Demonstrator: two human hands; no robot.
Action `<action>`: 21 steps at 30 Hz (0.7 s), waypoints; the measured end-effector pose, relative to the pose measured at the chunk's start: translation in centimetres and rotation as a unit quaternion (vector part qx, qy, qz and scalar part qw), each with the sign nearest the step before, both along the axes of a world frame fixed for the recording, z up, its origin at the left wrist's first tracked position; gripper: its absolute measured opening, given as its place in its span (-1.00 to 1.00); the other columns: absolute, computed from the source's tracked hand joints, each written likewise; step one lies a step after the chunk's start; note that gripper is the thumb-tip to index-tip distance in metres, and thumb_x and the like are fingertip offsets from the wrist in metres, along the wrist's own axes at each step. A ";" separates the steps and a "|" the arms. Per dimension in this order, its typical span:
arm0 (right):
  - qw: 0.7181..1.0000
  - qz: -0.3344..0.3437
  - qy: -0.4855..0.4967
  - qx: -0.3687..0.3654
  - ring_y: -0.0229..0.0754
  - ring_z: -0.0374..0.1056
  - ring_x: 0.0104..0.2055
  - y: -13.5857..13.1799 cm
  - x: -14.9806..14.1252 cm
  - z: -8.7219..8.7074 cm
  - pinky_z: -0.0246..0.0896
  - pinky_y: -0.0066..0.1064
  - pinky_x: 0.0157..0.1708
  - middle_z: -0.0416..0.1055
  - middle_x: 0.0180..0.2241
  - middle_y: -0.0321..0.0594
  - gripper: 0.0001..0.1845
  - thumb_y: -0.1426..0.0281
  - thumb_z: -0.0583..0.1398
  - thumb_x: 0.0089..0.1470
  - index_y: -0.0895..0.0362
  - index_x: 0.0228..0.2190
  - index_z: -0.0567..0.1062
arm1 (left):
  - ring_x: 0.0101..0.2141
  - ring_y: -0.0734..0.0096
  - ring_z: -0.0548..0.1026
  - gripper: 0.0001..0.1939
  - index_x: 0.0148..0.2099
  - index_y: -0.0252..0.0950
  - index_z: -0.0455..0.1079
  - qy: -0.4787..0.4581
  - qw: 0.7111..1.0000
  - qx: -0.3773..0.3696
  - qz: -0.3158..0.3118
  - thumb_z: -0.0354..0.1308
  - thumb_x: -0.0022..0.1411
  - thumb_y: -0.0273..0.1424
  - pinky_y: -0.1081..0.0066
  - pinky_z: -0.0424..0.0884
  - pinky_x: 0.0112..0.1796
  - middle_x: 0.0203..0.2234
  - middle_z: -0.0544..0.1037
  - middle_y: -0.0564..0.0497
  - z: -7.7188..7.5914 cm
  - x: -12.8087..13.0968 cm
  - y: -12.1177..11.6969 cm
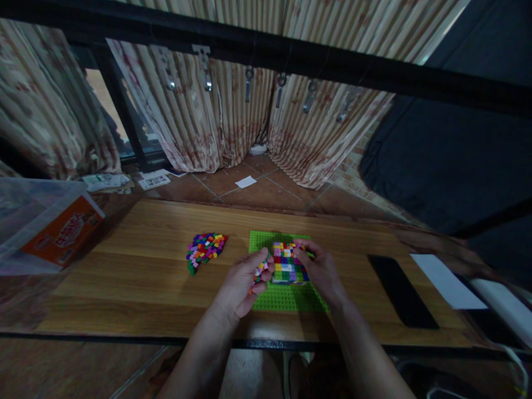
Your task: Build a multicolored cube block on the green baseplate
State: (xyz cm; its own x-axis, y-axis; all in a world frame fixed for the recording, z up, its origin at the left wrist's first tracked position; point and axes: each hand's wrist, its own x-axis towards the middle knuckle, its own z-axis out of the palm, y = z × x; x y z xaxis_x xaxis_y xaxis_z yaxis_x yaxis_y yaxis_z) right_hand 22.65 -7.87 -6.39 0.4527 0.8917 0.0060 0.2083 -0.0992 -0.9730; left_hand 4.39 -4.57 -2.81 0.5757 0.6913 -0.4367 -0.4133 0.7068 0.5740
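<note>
A block of multicoloured toy bricks [285,267] stands on a green studded baseplate [286,302] at the table's middle. My left hand [245,277] is closed around several loose small bricks [261,270], just left of the block. My right hand [322,269] reaches over the block's right side, its thumb and fingers closed at the far right part of the top. Whether a single loose brick sits between those fingertips is hidden. A pile of loose small bricks [205,249] in many colours lies on the wood, left of the baseplate.
The wooden table [124,288] has a dark front edge. On its right lie a black flat slab [402,291] and a white sheet [446,280]. A clear plastic bin [25,194] with an orange label stands at the left. Striped curtains [233,122] hang behind.
</note>
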 end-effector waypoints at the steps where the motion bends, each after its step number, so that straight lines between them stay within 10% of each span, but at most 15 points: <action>1: 1.000 -0.001 0.002 0.000 -0.20 0.41 -0.44 0.0 0.0 -0.1 0.32 -0.36 -0.43 0.54 -0.37 -0.23 -0.58 0.13 0.27 -0.08 0.12 -0.22 0.55 | -0.64 0.73 0.22 -0.81 -0.38 -0.42 0.36 -0.002 1.000 -0.001 -0.002 0.24 0.12 -0.37 0.71 -0.06 -0.74 -0.53 0.35 0.05 0.0 0.1 0.0; 11: 0.981 -0.039 -0.133 0.139 -0.11 0.38 -0.10 -0.5 0.1 0.3 0.26 -0.18 -0.04 0.48 -0.18 -0.17 -0.72 0.20 0.16 0.12 0.05 -0.20 0.55 | -0.64 0.72 0.24 -0.77 -0.42 -0.41 0.40 -0.002 1.000 0.009 -0.015 0.32 0.03 -0.34 0.71 -0.06 -0.75 -0.54 0.38 0.04 -0.4 0.6 -0.2; 21: 0.962 0.108 -0.202 0.151 -0.12 0.31 -0.01 -1.6 -4.0 2.8 0.21 -0.19 0.01 0.41 -0.11 -0.20 -0.84 0.30 0.18 0.14 -0.04 -0.26 0.58 | -0.63 0.73 0.24 -0.74 -0.37 -0.40 0.41 0.014 0.999 0.024 -0.026 0.35 -0.01 -0.32 0.72 -0.08 -0.73 -0.56 0.36 0.07 0.0 0.6 -0.5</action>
